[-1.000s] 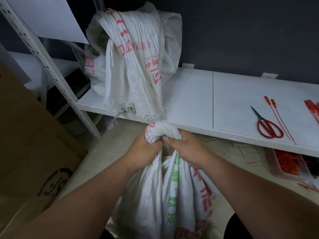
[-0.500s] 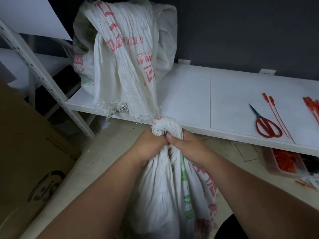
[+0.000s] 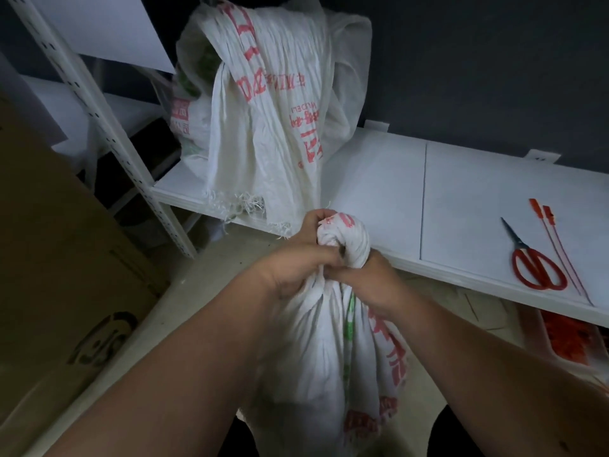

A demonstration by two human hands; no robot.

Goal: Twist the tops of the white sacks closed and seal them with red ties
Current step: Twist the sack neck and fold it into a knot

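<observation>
White sack (image 3: pixel 333 351) stands lower centre; your left hand (image 3: pixel 296 268) and right hand (image 3: pixel 369 282) both clamp its twisted neck. Keep that twist tight, one hand holding, before reaching for red ties (image 3: pixel 560 252) mid right on shelf (image 3: pixel 379 179).

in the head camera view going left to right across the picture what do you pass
cardboard box → white shelf upright → draped white sack on the shelf → left hand → twisted sack top → right hand → red-handled scissors → red ties
</observation>
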